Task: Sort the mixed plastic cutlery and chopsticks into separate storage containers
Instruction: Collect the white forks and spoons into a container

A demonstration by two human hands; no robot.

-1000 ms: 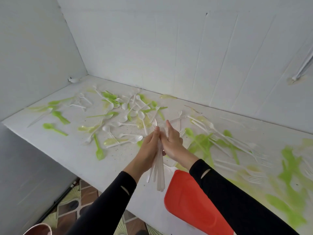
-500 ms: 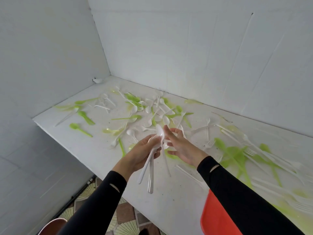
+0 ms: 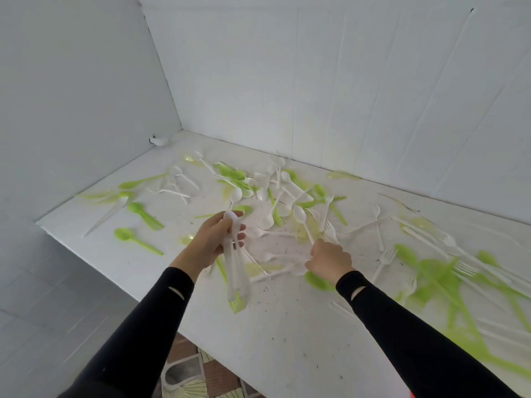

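Observation:
My left hand [image 3: 215, 239] grips a bundle of white plastic spoons [image 3: 236, 271], bowls up by the fingers and handles hanging down over the table. My right hand [image 3: 327, 258] is lower and to the right, down among the loose cutlery, pinching the handle of a single white spoon [image 3: 301, 218] whose bowl points away from me. White and green spoons and forks lie scattered over the white table [image 3: 287, 340]. No storage container shows apart from a red sliver at the bottom right corner.
Green spoons [image 3: 133, 238] lie near the table's left edge. White forks [image 3: 383, 262] and green cutlery [image 3: 431, 271] crowd the right side. White walls close the back and the left. Patterned floor tiles [image 3: 186, 380] show below the front edge.
The two hands were together at the spoon bundle. Now my right hand has left it and dropped to the table to take one white spoon. The view has swung left, so the red container is nearly gone.

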